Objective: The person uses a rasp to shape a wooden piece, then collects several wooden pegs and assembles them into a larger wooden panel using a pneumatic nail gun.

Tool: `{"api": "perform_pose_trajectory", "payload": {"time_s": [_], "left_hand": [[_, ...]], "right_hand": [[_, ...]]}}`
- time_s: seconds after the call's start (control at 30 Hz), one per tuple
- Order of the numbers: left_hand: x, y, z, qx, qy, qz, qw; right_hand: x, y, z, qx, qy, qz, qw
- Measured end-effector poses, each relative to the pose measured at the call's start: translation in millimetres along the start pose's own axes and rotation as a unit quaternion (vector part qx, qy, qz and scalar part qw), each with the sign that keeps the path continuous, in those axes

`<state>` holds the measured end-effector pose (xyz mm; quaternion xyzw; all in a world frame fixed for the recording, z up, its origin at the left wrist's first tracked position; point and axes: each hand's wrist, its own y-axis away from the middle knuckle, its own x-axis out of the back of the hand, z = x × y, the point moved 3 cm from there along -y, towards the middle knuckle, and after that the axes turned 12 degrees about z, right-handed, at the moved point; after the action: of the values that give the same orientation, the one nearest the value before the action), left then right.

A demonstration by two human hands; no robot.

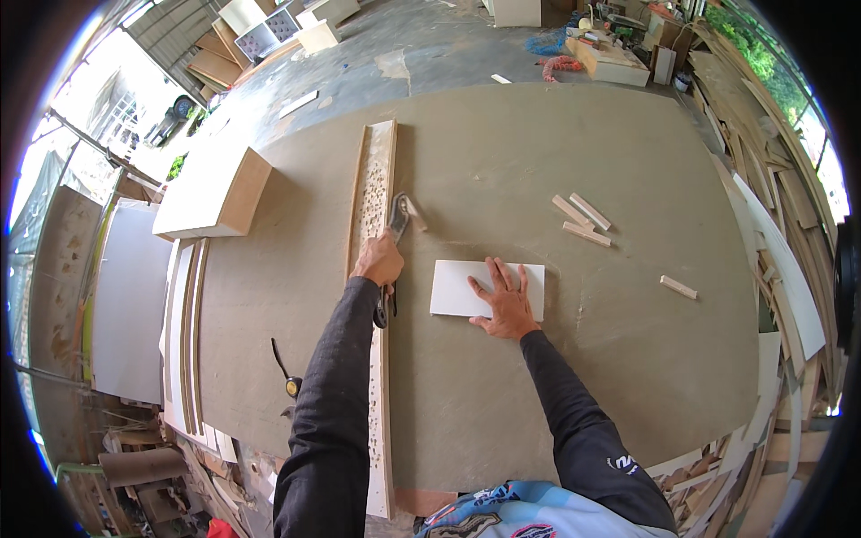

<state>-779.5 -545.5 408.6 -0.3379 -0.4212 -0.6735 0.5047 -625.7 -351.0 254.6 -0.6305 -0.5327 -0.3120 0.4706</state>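
Note:
My left hand (380, 261) is wrapped round a dark metal hand tool (399, 212), whose exact kind I cannot make out. It is held over the right edge of a long, narrow wooden board (380, 448). Raised strips edge this board, and small pale lumps are scattered along it. A blurred brown piece shows beside the tool's far end. My right hand (508, 309) lies flat, fingers spread, on the right half of a white rectangular panel (453, 287). That panel rests on the large grey-brown work table (484, 386).
Several short wooden sticks (587, 235) lie right of the panel, with a single stick (679, 287) farther right. A white-topped box (242, 193) stands at the left edge. Left of my left forearm is a black and yellow object (292, 386). Timber offcuts (789, 197) are piled along the right.

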Motion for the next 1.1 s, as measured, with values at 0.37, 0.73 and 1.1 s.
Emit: {"api": "perform_pose_trajectory", "payload": {"time_s": [0.37,0.73,1.1], "left_hand": [[-15.3,-15.2,7.4,0.047,0.001,-0.017,0.999],[-11.8,91.9,48.4,-0.109,0.160,-0.105,0.975],[40.0,286.9,-125.7,0.040,0.291,0.051,0.955]], "right_hand": [[-4.4,0.4,-4.3,0.000,-0.002,0.003,1.000],[-5.8,-1.6,-1.5,-0.012,-0.007,-0.009,1.000],[14.3,14.7,-19.5,0.006,-0.040,0.014,0.999]]}}
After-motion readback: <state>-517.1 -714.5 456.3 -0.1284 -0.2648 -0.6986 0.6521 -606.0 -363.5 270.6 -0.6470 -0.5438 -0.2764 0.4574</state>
